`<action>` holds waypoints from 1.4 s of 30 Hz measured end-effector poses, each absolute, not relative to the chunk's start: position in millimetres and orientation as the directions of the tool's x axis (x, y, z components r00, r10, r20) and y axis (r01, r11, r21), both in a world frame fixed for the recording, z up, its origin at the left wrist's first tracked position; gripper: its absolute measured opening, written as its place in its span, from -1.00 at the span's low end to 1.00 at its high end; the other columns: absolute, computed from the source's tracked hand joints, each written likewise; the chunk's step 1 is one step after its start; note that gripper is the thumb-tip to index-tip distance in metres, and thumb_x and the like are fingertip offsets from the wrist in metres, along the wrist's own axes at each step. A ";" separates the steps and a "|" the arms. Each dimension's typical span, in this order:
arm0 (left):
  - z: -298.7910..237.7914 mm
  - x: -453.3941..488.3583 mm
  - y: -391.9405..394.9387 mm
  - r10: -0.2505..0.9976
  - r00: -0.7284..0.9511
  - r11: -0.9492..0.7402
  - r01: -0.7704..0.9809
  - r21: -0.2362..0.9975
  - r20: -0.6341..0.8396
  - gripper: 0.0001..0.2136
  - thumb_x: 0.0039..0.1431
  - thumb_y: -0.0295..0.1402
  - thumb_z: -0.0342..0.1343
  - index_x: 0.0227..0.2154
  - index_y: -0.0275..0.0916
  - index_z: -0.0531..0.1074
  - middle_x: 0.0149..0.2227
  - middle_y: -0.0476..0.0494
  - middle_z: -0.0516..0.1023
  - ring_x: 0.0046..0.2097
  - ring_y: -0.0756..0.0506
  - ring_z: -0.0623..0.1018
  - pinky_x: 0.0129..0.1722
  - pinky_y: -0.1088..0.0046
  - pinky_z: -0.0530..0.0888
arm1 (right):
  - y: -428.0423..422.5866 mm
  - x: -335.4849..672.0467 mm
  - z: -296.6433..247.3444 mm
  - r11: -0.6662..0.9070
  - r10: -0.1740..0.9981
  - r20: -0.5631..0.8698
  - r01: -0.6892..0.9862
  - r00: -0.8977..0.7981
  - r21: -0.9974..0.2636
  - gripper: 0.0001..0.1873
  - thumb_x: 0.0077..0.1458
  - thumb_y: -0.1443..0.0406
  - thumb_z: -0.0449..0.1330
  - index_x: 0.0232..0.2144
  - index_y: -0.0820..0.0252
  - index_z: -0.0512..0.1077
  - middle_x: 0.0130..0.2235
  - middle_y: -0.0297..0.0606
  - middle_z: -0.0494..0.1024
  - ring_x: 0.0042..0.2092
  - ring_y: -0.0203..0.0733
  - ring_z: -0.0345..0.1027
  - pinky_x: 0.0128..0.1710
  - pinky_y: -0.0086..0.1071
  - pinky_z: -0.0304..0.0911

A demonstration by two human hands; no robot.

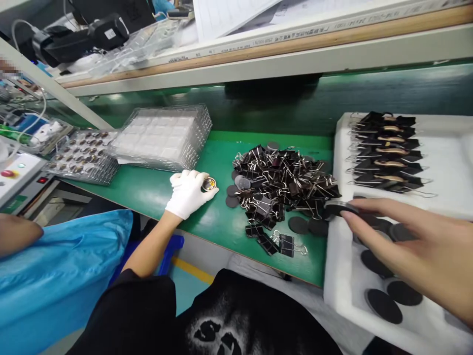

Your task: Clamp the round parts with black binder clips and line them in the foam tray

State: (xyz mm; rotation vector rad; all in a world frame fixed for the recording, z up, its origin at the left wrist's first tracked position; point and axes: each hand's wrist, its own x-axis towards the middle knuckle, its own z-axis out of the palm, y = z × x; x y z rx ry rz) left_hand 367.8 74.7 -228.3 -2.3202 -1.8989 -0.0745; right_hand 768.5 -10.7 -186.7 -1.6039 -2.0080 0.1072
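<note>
My left hand (190, 191), in a white glove, grips a small round part (209, 184) with a metallic rim and a yellowish centre, close above the green table. My bare right hand (402, 241) pinches a black disc (340, 209) between thumb and fingers, over the near wall of the white foam tray (338, 276). Left of that disc lies a heap of black binder clips (284, 182), with loose black discs (298, 225) around its edges. Inside the tray, more black discs (384, 305) lie below my right hand.
Binder clips clamped in a row (388, 153) fill the tray's far left part. Stacked clear plastic trays (162, 135) stand behind my left hand; another stack (83, 153) holds round parts. A shelf (258, 64) crosses above the table. A person in a blue garment (66, 276) is at left.
</note>
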 end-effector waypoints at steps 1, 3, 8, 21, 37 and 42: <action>-222.0 373.8 75.8 0.951 0.255 -0.248 0.967 -0.063 0.175 -0.56 0.25 0.05 0.17 -0.02 -0.18 0.56 -0.06 -0.26 0.65 0.04 -0.33 0.50 0.06 0.05 0.20 | -10.5 763.1 -183.8 0.355 0.890 0.422 0.840 -0.170 -0.410 -0.84 0.32 0.10 0.26 -0.17 -0.03 0.58 -0.24 -0.34 0.72 -0.54 -0.27 0.50 -0.44 -0.33 0.45; -204.8 393.2 75.9 0.875 0.394 -0.402 0.915 -0.033 0.280 -0.56 0.27 0.04 0.15 0.00 -0.19 0.54 -0.07 -0.24 0.65 0.02 -0.30 0.52 0.04 0.09 0.21 | -9.6 752.1 -178.7 0.500 0.805 0.548 0.760 -0.230 -0.416 -0.90 0.28 0.29 0.32 -0.14 0.03 0.59 -0.20 -0.29 0.73 -0.35 -0.22 0.62 -0.31 -0.37 0.52; -158.6 468.7 67.2 0.559 0.728 -0.788 0.616 -0.022 0.397 -0.60 0.30 0.00 0.11 -0.02 -0.19 0.52 -0.14 -0.17 0.65 -0.07 -0.24 0.55 -0.05 0.14 0.25 | -5.7 732.6 -172.9 0.760 0.520 0.754 0.621 -0.401 -0.193 -0.48 0.17 0.58 0.30 0.15 0.17 0.51 0.00 -0.06 0.68 -0.02 0.00 0.62 -0.05 -0.15 0.58; -153.6 554.5 95.5 0.413 0.789 -0.907 0.404 0.121 0.455 -0.57 0.26 -0.10 0.18 0.09 -0.23 0.47 -0.05 -0.27 0.61 -0.03 -0.27 0.56 -0.08 0.12 0.37 | 8.6 747.9 -171.7 0.213 0.963 0.250 0.290 0.097 -0.933 -0.62 0.16 0.25 0.38 0.03 0.13 0.54 -0.16 -0.18 0.66 -0.19 -0.10 0.62 -0.19 -0.22 0.63; -130.3 544.9 126.1 0.855 0.449 -0.382 0.204 0.901 0.261 -0.93 0.37 -0.34 0.11 -0.23 -0.20 0.36 -0.32 -0.01 0.62 -0.29 -0.01 0.67 -0.30 0.40 0.61 | -37.9 724.1 -198.7 0.308 0.931 -0.046 0.846 -0.362 -0.435 -0.81 0.32 0.27 0.21 -0.36 0.20 0.52 -0.24 -0.13 0.53 -0.17 0.00 0.42 -0.18 -0.11 0.17; -128.1 542.6 123.3 0.803 0.559 -0.388 0.231 0.892 0.205 -0.96 0.33 -0.36 0.13 -0.22 -0.19 0.44 -0.27 -0.02 0.60 -0.24 -0.03 0.66 -0.25 0.38 0.63 | -20.8 745.9 -185.0 0.058 0.992 -0.028 0.649 -0.120 -0.759 -0.85 0.33 0.25 0.20 -0.31 0.09 0.52 0.01 -0.13 0.55 0.08 0.05 0.46 -0.06 -0.10 0.33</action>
